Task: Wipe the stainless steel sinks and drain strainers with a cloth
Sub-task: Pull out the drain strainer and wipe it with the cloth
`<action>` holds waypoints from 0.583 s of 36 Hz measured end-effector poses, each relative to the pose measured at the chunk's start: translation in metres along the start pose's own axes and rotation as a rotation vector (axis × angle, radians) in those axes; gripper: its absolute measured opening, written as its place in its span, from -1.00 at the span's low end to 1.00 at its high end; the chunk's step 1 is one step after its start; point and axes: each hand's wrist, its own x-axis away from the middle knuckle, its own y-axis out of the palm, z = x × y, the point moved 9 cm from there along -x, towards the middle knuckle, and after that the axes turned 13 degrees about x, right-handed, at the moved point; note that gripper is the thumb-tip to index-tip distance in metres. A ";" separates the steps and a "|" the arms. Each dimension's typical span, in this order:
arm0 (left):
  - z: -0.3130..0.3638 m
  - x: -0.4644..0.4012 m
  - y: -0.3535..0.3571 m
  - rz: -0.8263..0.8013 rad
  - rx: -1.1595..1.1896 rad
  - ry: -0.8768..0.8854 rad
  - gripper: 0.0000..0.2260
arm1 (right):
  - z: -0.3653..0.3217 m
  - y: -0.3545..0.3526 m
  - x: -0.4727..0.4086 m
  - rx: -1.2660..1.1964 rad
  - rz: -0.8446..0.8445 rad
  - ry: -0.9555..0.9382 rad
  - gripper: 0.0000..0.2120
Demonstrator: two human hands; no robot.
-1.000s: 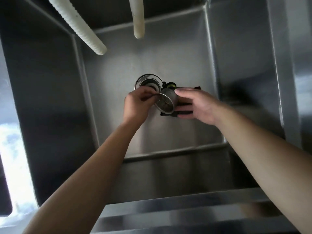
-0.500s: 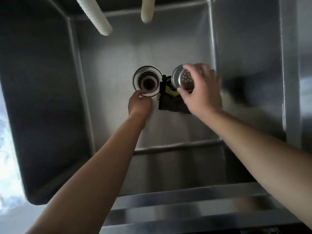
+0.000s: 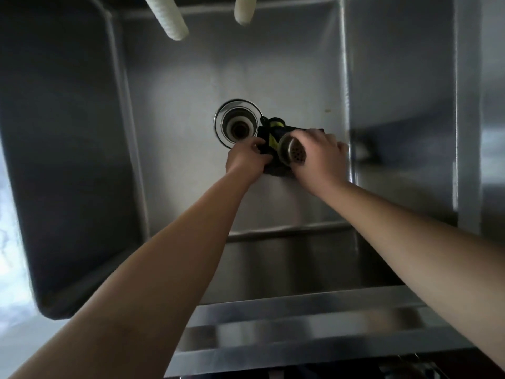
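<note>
At the sink (image 3: 169,132) floor's centre, the right hand (image 3: 319,160) grips the drain strainer (image 3: 292,153), perforated base toward the camera; the left hand (image 3: 246,162) pinches the dark cloth (image 3: 270,138) lying between them, beside the open drain (image 3: 237,123).

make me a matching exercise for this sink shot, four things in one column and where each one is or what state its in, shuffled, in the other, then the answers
Things:
1. drain strainer
2. drain opening
3. dark cloth
4. two white corrugated hoses

Places or states:
A. hanging into the sink from the top edge of the view
B. uncovered, in the middle of the sink floor
C. held in the right hand, perforated bottom facing the camera
D. on the sink floor just right of the drain, with the left hand on it

Pairs: 1-C, 2-B, 3-D, 4-A
</note>
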 end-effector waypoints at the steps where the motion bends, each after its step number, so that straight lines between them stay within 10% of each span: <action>1: 0.003 -0.002 0.000 -0.004 -0.060 0.018 -0.69 | 0.008 -0.003 0.002 -0.084 0.014 0.070 -0.47; 14: 0.025 -0.002 -0.010 -0.017 -0.039 0.150 -0.90 | 0.045 0.009 0.035 -0.554 -0.099 0.402 -0.48; 18: 0.018 -0.001 -0.001 -0.192 0.097 0.011 -0.44 | 0.048 0.015 0.036 -0.554 -0.112 0.415 -0.46; 21: 0.024 -0.005 -0.003 -0.129 -0.267 0.116 -0.22 | 0.053 0.013 0.033 -0.560 -0.077 0.463 -0.48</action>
